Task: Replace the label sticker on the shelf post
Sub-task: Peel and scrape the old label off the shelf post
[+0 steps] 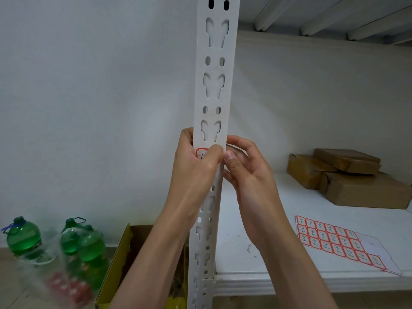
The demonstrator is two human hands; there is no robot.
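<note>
A white slotted shelf post (213, 85) runs up the middle of the view. A red-bordered label sticker (201, 153) sits on its front face, mostly hidden under my left thumb. My left hand (196, 161) wraps the post from the left, thumb pressed on the sticker. My right hand (247, 168) is against the post's right edge, thumb and fingers curled close by the sticker's right end. Whether the right fingers pinch the sticker is hidden. A sheet of red-bordered label stickers (334, 239) lies on the white shelf board (267, 253) to the right.
Brown cardboard boxes (347, 175) are stacked at the back right of the shelf. Left of the post, on the floor, stand green bottles (73, 241) in plastic wrap and an open yellow carton (120, 259). A white wall is behind.
</note>
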